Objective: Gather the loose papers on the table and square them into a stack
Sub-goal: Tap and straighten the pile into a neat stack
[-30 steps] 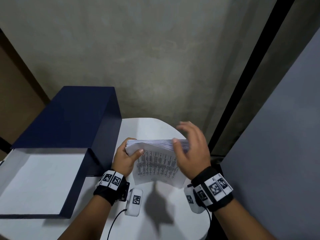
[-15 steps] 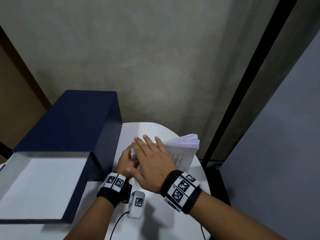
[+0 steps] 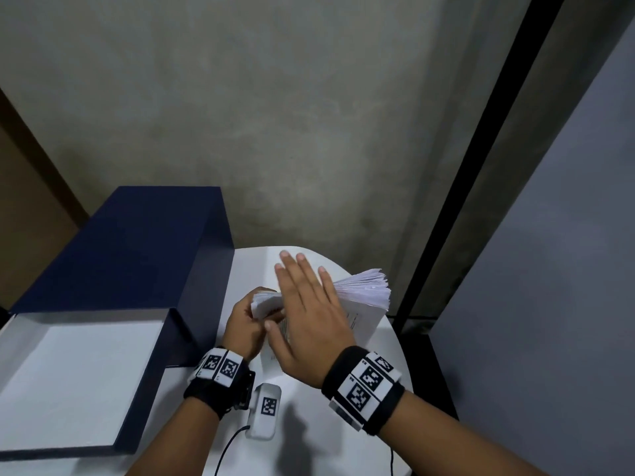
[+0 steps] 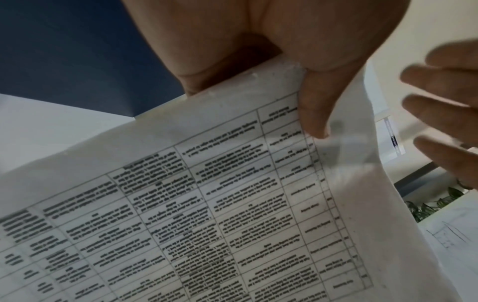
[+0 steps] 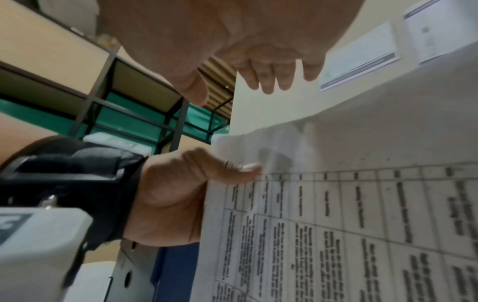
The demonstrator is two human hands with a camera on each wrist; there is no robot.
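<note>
Papers (image 3: 364, 297) stand on edge on the table (image 3: 309, 417), left hand (image 3: 245, 329) pinching one corner; right hand (image 3: 305, 317), a second ago at the far side, now hovers flat-fingered, holding nothing: squaring underway.

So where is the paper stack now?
Head view, centre: the paper stack stands on edge on the white table, gripped by the left hand, right of the blue box.

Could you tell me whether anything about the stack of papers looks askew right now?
Yes: the stack of papers is not square. Its far right corner fans out with uneven sheet edges, while the left hand pinches the opposite corner.
</note>
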